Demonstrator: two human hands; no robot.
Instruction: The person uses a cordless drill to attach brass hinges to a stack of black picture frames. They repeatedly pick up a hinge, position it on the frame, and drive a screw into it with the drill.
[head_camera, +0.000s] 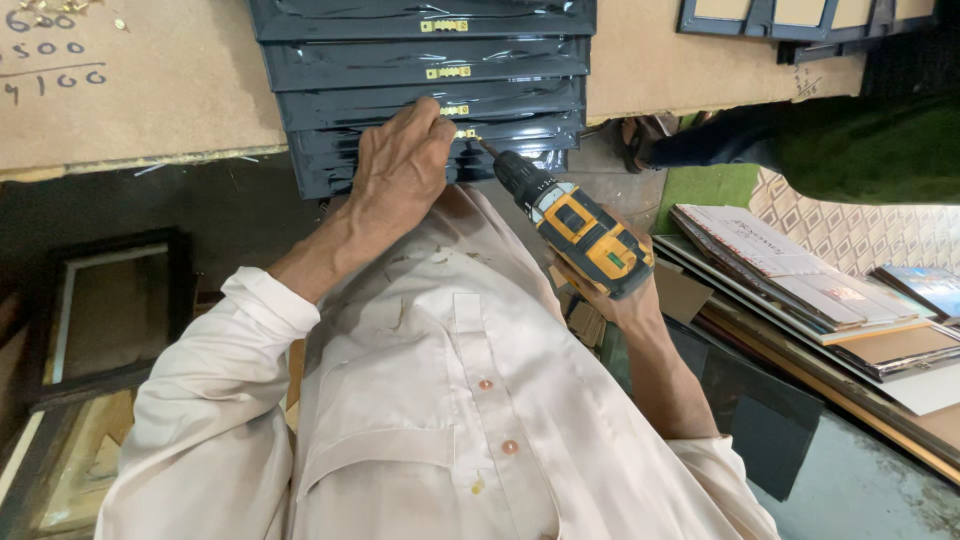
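Five black frames (420, 75) in a stack, three brass hangers (445, 26), one drill (575, 225).
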